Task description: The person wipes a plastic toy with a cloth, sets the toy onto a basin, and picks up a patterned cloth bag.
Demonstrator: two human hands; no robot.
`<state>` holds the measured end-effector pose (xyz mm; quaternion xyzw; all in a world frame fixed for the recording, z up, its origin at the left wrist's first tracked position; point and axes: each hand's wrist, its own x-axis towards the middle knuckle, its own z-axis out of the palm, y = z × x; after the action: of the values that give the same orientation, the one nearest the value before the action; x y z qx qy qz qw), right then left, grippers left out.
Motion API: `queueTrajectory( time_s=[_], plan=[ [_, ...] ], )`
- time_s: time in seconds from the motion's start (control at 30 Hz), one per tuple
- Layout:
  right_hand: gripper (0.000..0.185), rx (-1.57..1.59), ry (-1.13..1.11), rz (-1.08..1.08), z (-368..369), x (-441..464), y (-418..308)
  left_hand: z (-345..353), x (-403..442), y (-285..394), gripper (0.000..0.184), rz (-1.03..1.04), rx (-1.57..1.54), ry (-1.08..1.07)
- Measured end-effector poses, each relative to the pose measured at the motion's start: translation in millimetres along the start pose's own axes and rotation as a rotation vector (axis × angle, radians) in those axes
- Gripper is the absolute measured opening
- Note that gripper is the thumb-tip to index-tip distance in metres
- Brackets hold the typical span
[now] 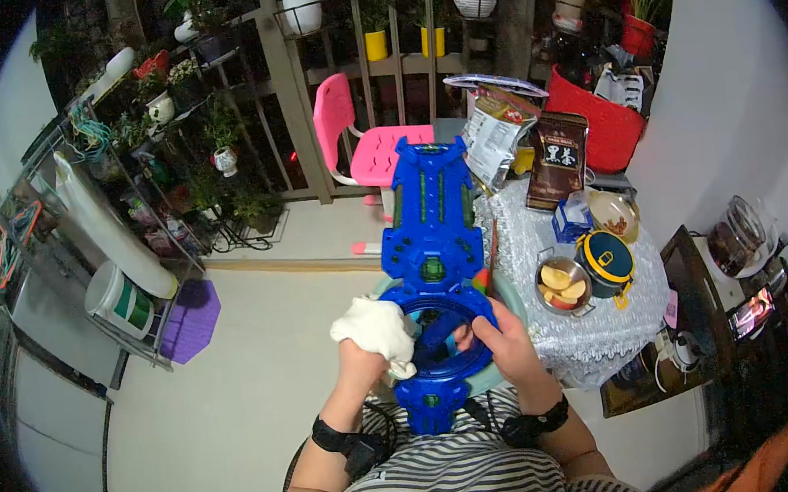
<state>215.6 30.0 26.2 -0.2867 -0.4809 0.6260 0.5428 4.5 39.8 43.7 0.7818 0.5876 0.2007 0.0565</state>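
Note:
A long blue plastic piece [431, 215] with a round ring at its lower part is held upright in front of my body. My right hand [512, 343] grips the right side of the ring, with the thumb on the front and a fingertip showing through the opening. A crumpled white cloth [375, 330] is bunched in my left hand [360, 369], at the left edge of the ring. The cloth covers most of the left fingers. Behind the ring shows part of a pale green round rim [503, 293].
To the right, a silver-covered table [598, 331] bears a metal bowl of cut fruit [561, 285], a dark green pot [605, 261], snack bags and a brown box [557, 159]. A pink chair [376, 149] stands ahead; a metal rack with a white bucket [118, 303] is left.

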Motion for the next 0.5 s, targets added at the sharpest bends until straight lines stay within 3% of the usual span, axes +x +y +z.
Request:
queueTrajectory(
  time_s=[0.1, 0.17, 0.23, 0.3, 0.33, 0.4, 0.43, 0.5],
  plan=[
    [0.022, -0.206, -0.048, -0.03, -18.1, -5.4, 8.5, -8.8, -0.9, -0.3, 0.016, -0.015, -0.017, 0.019],
    [0.02, -0.279, 0.076, -0.042, -33.2, -11.6, 8.2, 1.8, -7.0, -9.4, 0.015, 0.271, -0.143, 0.553],
    [0.02, -0.44, 0.222, -0.012, -57.8, -16.1, -2.3, 3.5, -8.9, -14.3, 0.014, 0.192, -0.089, 0.439],
    [0.018, -0.648, 0.427, -0.096, -97.7, -21.3, -6.7, 1.9, -9.3, -15.9, 0.014, 0.122, -0.245, 0.296],
    [0.017, -0.733, 0.546, -0.167, -119.4, -24.4, -8.4, 5.4, -9.4, -18.7, 0.014, 0.12, -0.252, 0.293],
    [0.018, -1.204, 0.792, -0.136, -149.3, -27.0, -30.2, 12.7, -8.3, -21.2, 0.013, 0.069, -0.447, 0.332],
    [0.018, -1.212, 0.792, -0.132, -167.1, -28.9, -34.1, 14.2, -7.8, -20.4, 0.013, 0.051, -0.515, 0.344],
    [0.02, -1.571, 0.946, -0.108, -201.6, -26.3, -29.2, 11.9, -4.6, -17.0, 0.014, -0.059, -0.355, 0.213]
  ],
)
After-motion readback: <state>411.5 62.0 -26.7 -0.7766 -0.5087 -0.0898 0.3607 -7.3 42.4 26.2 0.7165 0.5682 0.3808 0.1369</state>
